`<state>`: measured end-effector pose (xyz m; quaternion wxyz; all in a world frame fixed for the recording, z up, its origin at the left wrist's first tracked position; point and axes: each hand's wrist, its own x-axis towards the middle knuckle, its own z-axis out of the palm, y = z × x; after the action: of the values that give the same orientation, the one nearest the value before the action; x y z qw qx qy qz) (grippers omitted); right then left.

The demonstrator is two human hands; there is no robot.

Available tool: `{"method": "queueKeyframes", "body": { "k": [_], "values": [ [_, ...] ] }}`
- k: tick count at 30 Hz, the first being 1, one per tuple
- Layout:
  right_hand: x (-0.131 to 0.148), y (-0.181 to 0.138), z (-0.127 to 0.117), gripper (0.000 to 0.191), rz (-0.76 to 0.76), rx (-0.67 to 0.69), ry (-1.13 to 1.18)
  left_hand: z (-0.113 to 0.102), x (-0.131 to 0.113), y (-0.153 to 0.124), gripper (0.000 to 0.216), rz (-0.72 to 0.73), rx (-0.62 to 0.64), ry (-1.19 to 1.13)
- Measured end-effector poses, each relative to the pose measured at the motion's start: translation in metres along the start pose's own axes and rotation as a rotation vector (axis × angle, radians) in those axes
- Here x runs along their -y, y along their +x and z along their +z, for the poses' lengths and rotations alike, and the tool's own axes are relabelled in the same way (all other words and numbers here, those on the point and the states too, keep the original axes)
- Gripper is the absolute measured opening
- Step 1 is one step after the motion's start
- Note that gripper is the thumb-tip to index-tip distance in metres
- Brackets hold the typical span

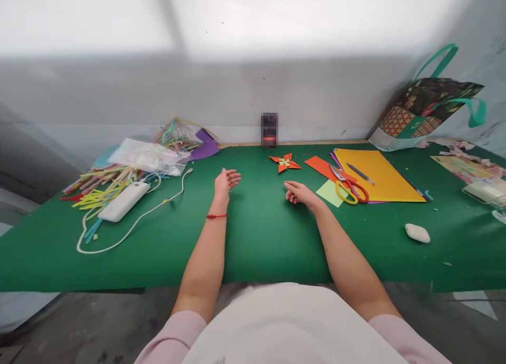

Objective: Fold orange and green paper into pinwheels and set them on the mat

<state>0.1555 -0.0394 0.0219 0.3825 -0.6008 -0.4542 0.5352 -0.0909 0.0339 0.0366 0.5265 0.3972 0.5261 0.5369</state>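
My left hand (226, 185) is held over the green table (256, 237) with its fingers apart and nothing in them. A red knotted bracelet (216, 216) circles that wrist. Across from it, my right hand (299, 193) is loosely curved, thumb side up, and no object shows in it. Nearest to the right hand are an orange folded paper star (285, 163) with a pale green centre, a light green paper square (331, 193) and scissors (349, 188) with yellow and red handles. The scissors lie partly on an orange paper strip (319, 167).
Yellow paper sheets (379, 169) carry a grey pen (360, 173) on the right. Farther right lie a white oval case (417, 233) and a patterned bag (422, 111). At left are a white power bank (124, 201) with its cable, colourful paper strips and a plastic bag (146, 156).
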Motion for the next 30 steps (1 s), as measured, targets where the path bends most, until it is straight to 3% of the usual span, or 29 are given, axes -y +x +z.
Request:
{"method": "queueKeyframes", "body": {
  "k": [2, 5, 9, 11, 17, 21, 30],
  "values": [
    [-0.005, 0.006, -0.001, 0.04, -0.067, -0.063, -0.113, 0.0, 0.0, 0.0, 0.04, 0.003, 0.0, 0.004],
    [-0.011, 0.021, -0.001, 0.031, -0.175, -0.303, -0.406, 0.002, 0.002, -0.001, 0.04, -0.004, -0.002, 0.009],
    [-0.007, 0.048, -0.004, 0.042, -0.248, -0.511, -0.581, 0.005, 0.004, -0.004, 0.04, -0.005, -0.004, 0.015],
    [-0.003, 0.062, -0.01, 0.047, -0.263, -0.616, -0.998, 0.006, 0.004, -0.005, 0.04, -0.006, -0.005, 0.017],
    [0.001, 0.082, -0.037, 0.035, -0.291, -0.535, -1.111, 0.008, 0.004, -0.006, 0.04, -0.003, 0.003, 0.015],
    [-0.002, 0.082, -0.043, 0.028, -0.361, -0.479, -1.113, 0.009, 0.004, -0.007, 0.039, -0.002, 0.018, 0.013],
    [0.014, 0.076, -0.043, 0.03, -0.41, -0.517, -0.823, 0.008, 0.004, -0.005, 0.04, -0.005, 0.006, 0.011]
  ]
}}
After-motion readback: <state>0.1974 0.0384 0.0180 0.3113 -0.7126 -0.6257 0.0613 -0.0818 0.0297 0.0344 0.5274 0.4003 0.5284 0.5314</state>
